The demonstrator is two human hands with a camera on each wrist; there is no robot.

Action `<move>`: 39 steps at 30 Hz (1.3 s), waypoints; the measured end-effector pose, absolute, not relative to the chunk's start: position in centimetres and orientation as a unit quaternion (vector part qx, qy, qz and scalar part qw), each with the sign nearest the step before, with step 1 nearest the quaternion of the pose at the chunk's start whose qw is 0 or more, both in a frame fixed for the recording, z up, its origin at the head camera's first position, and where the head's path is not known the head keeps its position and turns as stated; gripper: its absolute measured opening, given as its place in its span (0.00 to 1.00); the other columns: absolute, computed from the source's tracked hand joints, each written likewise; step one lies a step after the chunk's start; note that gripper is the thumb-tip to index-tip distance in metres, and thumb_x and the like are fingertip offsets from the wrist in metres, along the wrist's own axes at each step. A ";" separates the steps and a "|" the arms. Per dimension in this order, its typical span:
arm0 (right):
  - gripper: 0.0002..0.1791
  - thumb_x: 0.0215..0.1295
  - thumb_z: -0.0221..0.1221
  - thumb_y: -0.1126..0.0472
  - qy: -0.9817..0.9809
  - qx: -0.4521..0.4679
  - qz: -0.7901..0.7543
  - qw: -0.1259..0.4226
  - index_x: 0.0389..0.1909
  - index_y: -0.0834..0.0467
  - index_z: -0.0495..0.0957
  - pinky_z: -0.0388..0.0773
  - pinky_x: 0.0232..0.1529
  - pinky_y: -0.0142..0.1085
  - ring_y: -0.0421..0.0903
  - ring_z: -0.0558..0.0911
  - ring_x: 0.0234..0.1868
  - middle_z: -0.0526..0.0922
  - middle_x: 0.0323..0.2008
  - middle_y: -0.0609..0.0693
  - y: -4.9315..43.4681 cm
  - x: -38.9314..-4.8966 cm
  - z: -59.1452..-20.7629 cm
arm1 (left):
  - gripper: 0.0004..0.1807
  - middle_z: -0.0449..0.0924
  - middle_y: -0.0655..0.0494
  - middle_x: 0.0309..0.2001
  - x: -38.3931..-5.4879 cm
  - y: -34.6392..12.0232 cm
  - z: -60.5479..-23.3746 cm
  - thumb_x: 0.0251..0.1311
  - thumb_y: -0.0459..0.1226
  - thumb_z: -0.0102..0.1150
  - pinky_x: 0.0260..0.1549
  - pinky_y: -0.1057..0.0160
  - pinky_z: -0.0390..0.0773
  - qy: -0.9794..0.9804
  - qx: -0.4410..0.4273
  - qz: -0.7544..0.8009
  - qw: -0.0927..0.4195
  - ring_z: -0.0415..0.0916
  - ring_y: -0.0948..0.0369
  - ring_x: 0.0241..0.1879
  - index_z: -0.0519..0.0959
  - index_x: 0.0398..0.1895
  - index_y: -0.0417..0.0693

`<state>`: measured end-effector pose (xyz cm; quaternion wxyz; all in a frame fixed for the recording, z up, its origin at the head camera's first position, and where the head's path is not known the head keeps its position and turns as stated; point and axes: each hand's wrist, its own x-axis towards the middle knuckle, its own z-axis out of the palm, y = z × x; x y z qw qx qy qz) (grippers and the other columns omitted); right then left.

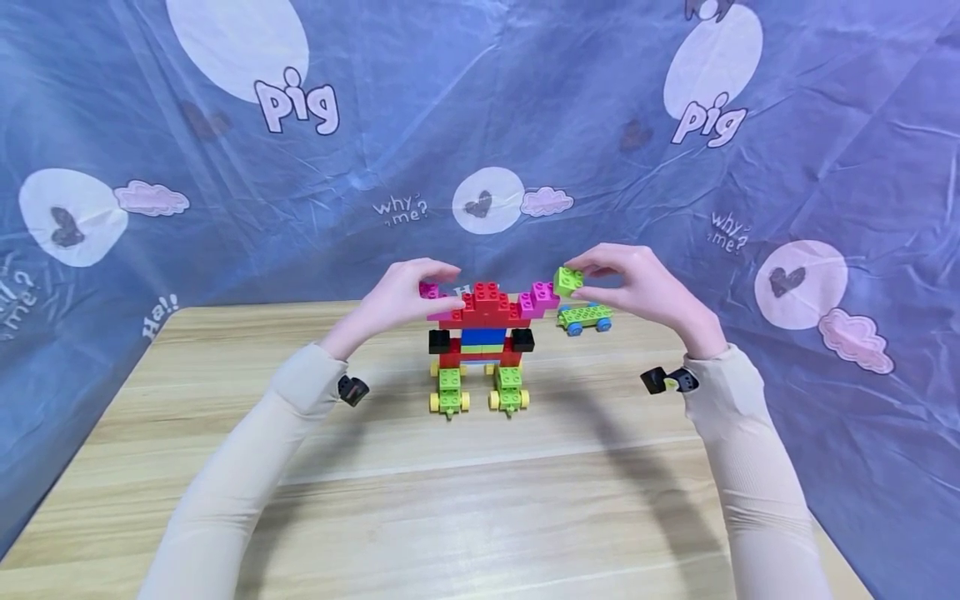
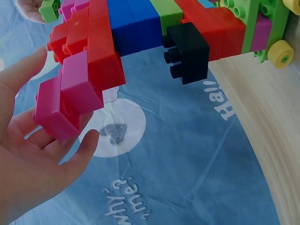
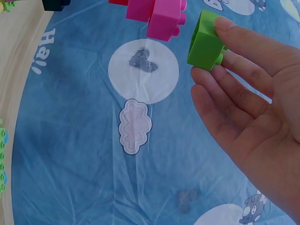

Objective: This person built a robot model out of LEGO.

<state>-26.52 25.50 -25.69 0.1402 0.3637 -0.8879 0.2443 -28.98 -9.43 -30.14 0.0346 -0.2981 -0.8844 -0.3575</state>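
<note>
A toy-brick figure (image 1: 483, 317) stands upright on the table, with red, blue and black bricks in its body and pink stepped bricks at both sides. My left hand (image 1: 401, 292) holds its left side. In the left wrist view, the thumb reaches the red bricks (image 2: 75, 35) and fingers lie behind the pink bricks (image 2: 70, 96); exact finger contact is partly hidden. My right hand (image 1: 637, 287) pinches a lime-green brick (image 3: 206, 42) between thumb and fingers. That brick is close beside the outer right-hand pink brick (image 3: 166, 18), with a gap between them in the right wrist view.
A green wheeled base (image 1: 585, 317) with blue wheels sits behind, to the figure's right. The figure rests on two green bases (image 1: 510, 387) with yellow wheels. Beyond the wooden table (image 1: 450, 500) hangs a blue printed cloth (image 1: 480, 108).
</note>
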 end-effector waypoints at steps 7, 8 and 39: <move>0.19 0.55 0.71 0.66 -0.883 0.378 0.240 0.141 0.50 0.59 0.84 0.80 0.51 0.24 0.47 0.85 0.44 0.88 0.46 0.53 24.7 -26.8 -25.4 | 0.34 0.81 0.50 0.60 -28.7 -10.8 -30.7 0.54 0.49 0.72 0.63 0.51 0.77 -0.876 -0.287 -0.387 0.033 0.77 0.53 0.61 0.76 0.64 0.48; 0.19 0.55 0.71 0.66 -0.883 0.378 0.240 0.139 0.50 0.59 0.84 0.81 0.52 0.25 0.48 0.85 0.44 0.88 0.46 0.54 24.6 -26.9 -25.4 | 0.35 0.81 0.50 0.60 -28.7 -11.0 -30.8 0.54 0.49 0.72 0.62 0.51 0.77 -0.874 -0.284 -0.392 0.031 0.77 0.53 0.60 0.75 0.65 0.48; 0.20 0.60 0.69 0.62 -0.880 0.418 0.225 0.034 0.54 0.57 0.82 0.84 0.55 0.46 0.48 0.85 0.49 0.85 0.51 0.53 18.8 -29.5 -24.7 | 0.31 0.82 0.46 0.56 -28.1 -12.8 -34.2 0.58 0.41 0.70 0.60 0.48 0.79 -0.831 -0.230 -0.507 -0.001 0.80 0.50 0.55 0.74 0.65 0.48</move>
